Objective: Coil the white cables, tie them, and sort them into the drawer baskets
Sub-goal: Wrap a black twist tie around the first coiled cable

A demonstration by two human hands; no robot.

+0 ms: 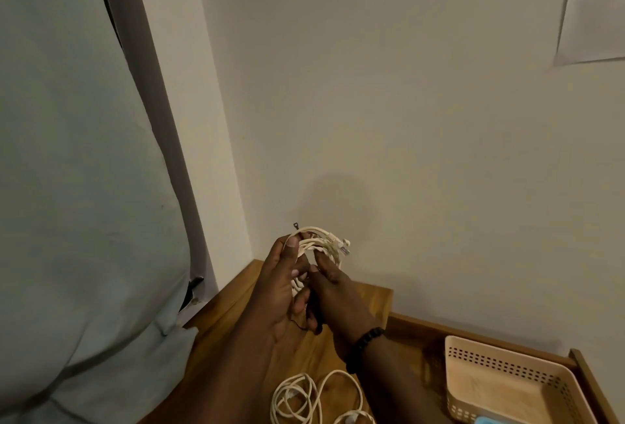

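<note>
Head view: left hand (284,288) and right hand (334,298), each grip closed on coiled white cable (321,244); loose cable (304,400) on table (236,305) beside basket (507,386).

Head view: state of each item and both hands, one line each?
coiled cable: bundled into loops, held up off the wood top by both hands; tie not confirmed.
left hand: closed on the coil's left side.
right hand: fingers pinching the coil from the right.
loose cables: lying in slack loops on the wood top, untied.
basket: upright in the drawer, visible part holds no cable.
</note>
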